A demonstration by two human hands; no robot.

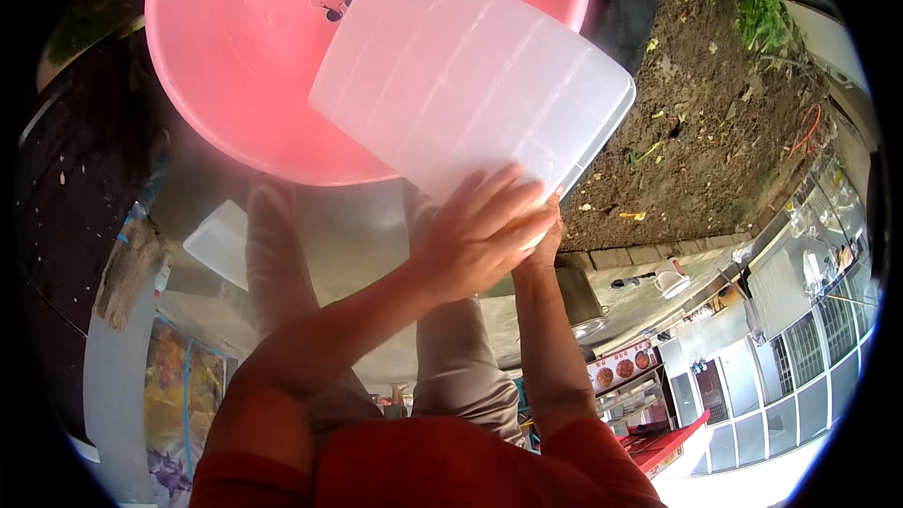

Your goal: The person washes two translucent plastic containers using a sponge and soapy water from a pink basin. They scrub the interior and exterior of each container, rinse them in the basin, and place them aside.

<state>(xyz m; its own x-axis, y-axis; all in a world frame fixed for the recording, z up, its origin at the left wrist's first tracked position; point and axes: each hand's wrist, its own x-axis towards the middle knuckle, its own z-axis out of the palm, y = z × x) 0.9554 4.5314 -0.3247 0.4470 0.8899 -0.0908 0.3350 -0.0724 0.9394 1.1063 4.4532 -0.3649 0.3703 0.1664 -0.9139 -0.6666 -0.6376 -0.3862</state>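
Observation:
A translucent white plastic container [451, 70] lies tilted over the right part of a large pink plastic basin [211, 85], whose inside carries cartoon prints. My left hand [476, 233] is laid with spread fingers over the container's near corner. Something yellowish shows slightly under its fingers, too hidden to name. My right hand [544, 233] is at the same corner by the container's rim, its thumb up against the edge and its other fingers hidden. The two hands overlap there, and whether the right one closes on the rim cannot be told.
Another translucent container [222, 243] sits on the ground left of my legs. A bottle [164, 274] stands near a wooden board [127, 275]. To the right are bare soil [698, 127] with a brick edging [635, 254], a metal pot [578, 296] and a white bucket [671, 282].

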